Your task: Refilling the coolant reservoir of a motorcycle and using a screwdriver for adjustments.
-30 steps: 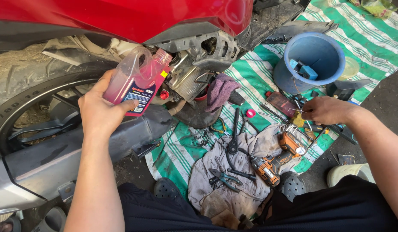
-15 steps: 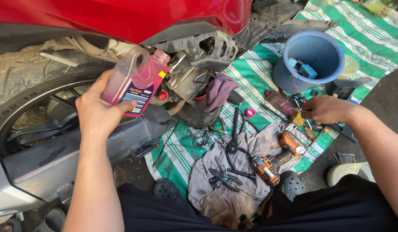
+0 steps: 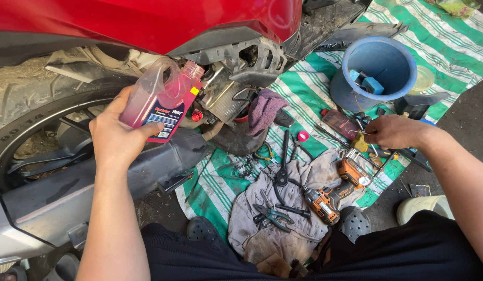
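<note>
My left hand (image 3: 116, 136) grips a clear plastic bottle (image 3: 160, 96) of red liquid, tilted with its open neck toward the engine casing (image 3: 220, 93) of a red scooter (image 3: 147, 21). Over at the right, my right hand (image 3: 395, 131) rests closed among small tools on the striped mat (image 3: 304, 78), fingers pinched on something small that I cannot make out. A purple rag (image 3: 263, 109) hangs by the engine.
A blue bucket (image 3: 379, 65) with small parts stands at the back right. Two orange power drills (image 3: 337, 190), pliers (image 3: 270, 213) and a grey cloth (image 3: 283, 208) lie in front of me. The rear tyre (image 3: 22, 130) and black exhaust (image 3: 69, 192) fill the left.
The bottle has tipped slightly further toward the engine. My right hand has stayed among the tools with little movement.
</note>
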